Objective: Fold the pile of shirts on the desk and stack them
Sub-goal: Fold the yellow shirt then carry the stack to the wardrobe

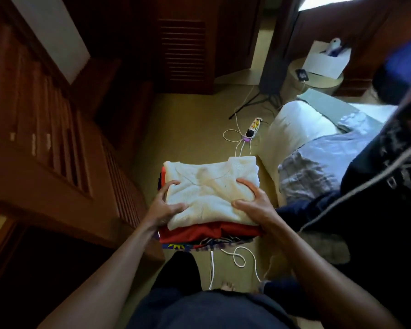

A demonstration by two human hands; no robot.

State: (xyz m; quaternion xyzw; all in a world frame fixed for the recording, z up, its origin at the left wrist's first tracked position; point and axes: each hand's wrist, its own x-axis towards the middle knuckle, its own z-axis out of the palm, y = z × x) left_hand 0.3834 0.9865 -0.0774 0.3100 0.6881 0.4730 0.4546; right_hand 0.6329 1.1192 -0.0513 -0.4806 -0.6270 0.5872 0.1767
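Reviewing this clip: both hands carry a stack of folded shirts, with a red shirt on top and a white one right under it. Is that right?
Not quite. The head view shows the order reversed: the white shirt lies on top and the red shirt sits right under it. The rest stands: the left hand and right hand carry the stack.

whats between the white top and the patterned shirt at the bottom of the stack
A folded red shirt lies between the white top and the patterned shirt, seen in the head view.
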